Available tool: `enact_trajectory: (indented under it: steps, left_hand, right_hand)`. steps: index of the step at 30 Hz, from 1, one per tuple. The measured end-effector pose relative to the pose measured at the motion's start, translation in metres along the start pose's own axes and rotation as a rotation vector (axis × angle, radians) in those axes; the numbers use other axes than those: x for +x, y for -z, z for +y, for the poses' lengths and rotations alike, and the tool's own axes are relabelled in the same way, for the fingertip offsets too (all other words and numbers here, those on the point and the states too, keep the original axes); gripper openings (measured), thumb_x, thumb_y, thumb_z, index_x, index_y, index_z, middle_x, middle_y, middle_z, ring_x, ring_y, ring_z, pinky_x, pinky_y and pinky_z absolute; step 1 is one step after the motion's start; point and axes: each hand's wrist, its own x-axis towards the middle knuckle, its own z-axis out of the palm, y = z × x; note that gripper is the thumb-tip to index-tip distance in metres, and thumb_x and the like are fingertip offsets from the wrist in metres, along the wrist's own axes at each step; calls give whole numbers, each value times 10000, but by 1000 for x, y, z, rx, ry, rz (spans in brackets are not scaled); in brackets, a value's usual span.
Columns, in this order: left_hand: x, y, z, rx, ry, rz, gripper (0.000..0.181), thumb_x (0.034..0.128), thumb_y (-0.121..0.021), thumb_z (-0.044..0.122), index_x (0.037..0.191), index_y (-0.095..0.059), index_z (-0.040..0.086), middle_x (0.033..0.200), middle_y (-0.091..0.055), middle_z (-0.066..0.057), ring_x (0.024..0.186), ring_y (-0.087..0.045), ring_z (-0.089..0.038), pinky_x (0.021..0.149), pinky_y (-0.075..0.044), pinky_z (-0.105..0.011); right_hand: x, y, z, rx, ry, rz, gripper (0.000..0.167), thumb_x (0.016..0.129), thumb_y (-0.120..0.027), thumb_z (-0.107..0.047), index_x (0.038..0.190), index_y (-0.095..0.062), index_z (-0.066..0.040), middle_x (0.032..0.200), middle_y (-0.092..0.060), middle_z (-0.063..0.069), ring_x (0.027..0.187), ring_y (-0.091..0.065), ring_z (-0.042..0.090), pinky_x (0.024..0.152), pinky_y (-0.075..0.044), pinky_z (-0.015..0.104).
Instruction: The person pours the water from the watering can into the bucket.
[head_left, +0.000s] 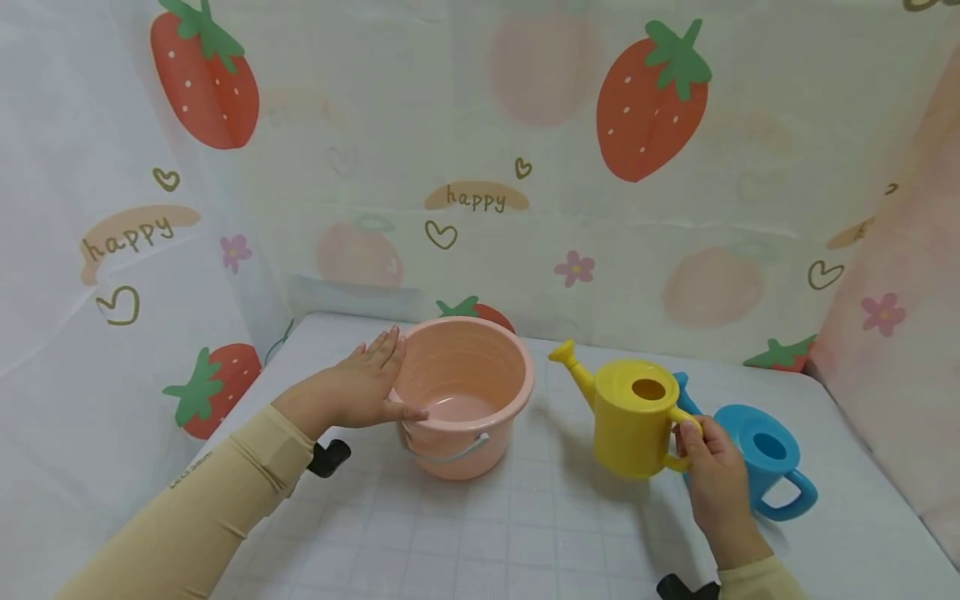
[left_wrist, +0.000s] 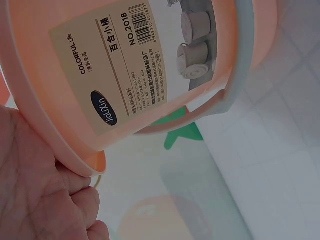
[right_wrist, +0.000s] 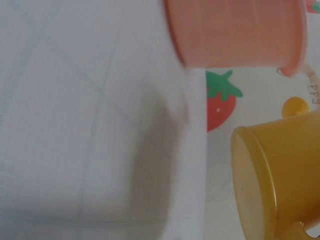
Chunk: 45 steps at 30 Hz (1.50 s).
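Observation:
My left hand [head_left: 365, 385] rests on the left rim of a pink plastic bucket [head_left: 461, 446], fingers straight and thumb lying along the near rim. The left wrist view shows the palm touching the rim beside the bucket's printed label [left_wrist: 115, 65]. My right hand [head_left: 716, 475] grips the handle of a yellow toy watering can [head_left: 630, 429]. This can is held off the table, roughly upright, its spout towards the bucket; its underside [right_wrist: 249, 187] shows in the right wrist view. Just right of that hand a blue watering can [head_left: 757, 446] stands, partly hidden.
A white table [head_left: 465, 554] with a faint grid carries the bucket and the blue can. Hanging cloth [head_left: 480, 125] printed with strawberries surrounds it at the back and sides. The bucket's pale handle [head_left: 453, 452] hangs down at its front.

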Motion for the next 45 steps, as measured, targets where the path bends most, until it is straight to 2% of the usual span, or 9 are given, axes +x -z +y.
enact_trajectory:
  steps: [3,9,18,26,28,31,35,40,45]
  left_hand:
    - [0,0,0,2,1,-3,1135,760,-411,763,1432,-34,-71,1499,40,-236,1384,9,-352,1095,-76,-515]
    - [0,0,0,1,3,-7,1159,741,-388,790,1431,-36,-73,1498,39,-237,1384,12,-348,1097,-76,-509]
    - [0,0,0,-6,0,-4,1132,763,-411,760,1432,-34,-71,1500,45,-233,1385,18,-344,1099,-69,-505]
    - [-1,1,2,-4,-5,-4,1163,737,-382,795,1431,-43,-75,1498,38,-238,1385,11,-348,1098,-78,-506]
    - [-1,1,2,-5,-6,-4,1154,743,-392,786,1431,-47,-75,1498,34,-239,1384,8,-349,1097,-80,-508]
    - [-2,1,2,-12,-7,-3,1130,763,-423,754,1428,-51,-80,1497,30,-243,1384,7,-352,1095,-79,-512]
    - [-1,1,1,-18,-3,-3,1118,772,-442,734,1428,-48,-81,1497,30,-242,1384,12,-350,1096,-76,-512]
    - [0,0,0,-8,-2,-7,1164,737,-392,792,1431,-38,-73,1499,41,-235,1385,17,-344,1097,-72,-508]
    - [1,1,-1,1,-6,-5,1185,719,-364,817,1431,-35,-72,1498,41,-236,1384,15,-346,1097,-74,-509]
  right_hand:
    - [0,2,-8,15,15,1,412,973,-359,-378,1051,-465,12,878,-422,63,932,-378,171,788,-334,305]
    - [-1,8,-19,-43,94,0,437,978,-348,-377,1061,-473,34,861,-419,52,908,-383,163,753,-344,266]
    - [2,23,-43,-43,242,-13,373,974,-399,-340,936,-491,19,756,-420,-2,798,-389,167,666,-337,255]
    - [3,29,-61,127,357,-16,290,958,-479,-219,850,-533,45,696,-436,0,761,-392,172,648,-342,225]
    - [3,28,-64,161,373,-17,267,952,-490,-192,846,-540,48,690,-437,11,756,-395,177,658,-348,221]
    - [3,27,-70,146,393,-27,245,951,-493,-185,848,-547,30,703,-440,21,768,-401,182,675,-359,215]
    - [4,26,-78,72,403,-39,262,959,-475,-214,864,-532,23,733,-439,33,795,-400,190,693,-359,234]
    - [5,24,-87,-14,397,-32,308,972,-436,-267,915,-522,23,771,-439,40,826,-399,185,727,-349,269]
    - [9,23,-94,30,421,-63,297,967,-450,-254,904,-522,27,779,-437,40,818,-398,189,729,-371,223]
